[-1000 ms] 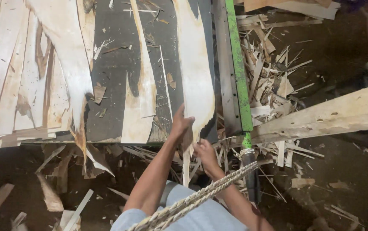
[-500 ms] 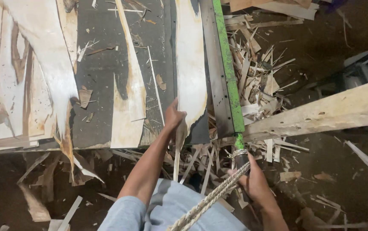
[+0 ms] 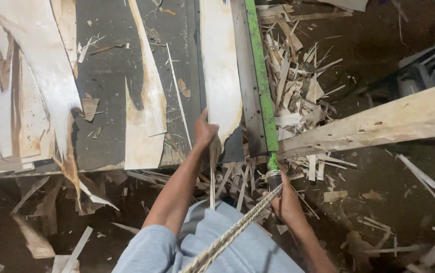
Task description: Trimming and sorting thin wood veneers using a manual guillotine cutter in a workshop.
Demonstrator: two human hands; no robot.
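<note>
- Veneer strip (image 3: 221,76), pale and thin with a torn lower edge, lies on the dark tabletop (image 3: 111,76) just left of its metal side rail.
- Left hand (image 3: 205,132) is closed on the strip's lower end, fingers pinching the wood at the tabletop's near edge.
- Right hand (image 3: 285,202) is wrapped in a fist around the dark bottom end of a green bar (image 3: 260,76) that runs along the tabletop's right side.
- Rope (image 3: 237,227), twisted and tan, is tied at the bar's lower end and runs across the person's grey shirt.
- More veneer sheets (image 3: 25,76) lie spread on the tabletop to the left.
- Splinters and scraps (image 3: 298,86) are heaped on the floor right of the bar, beside a slanting plank (image 3: 379,124).
</note>
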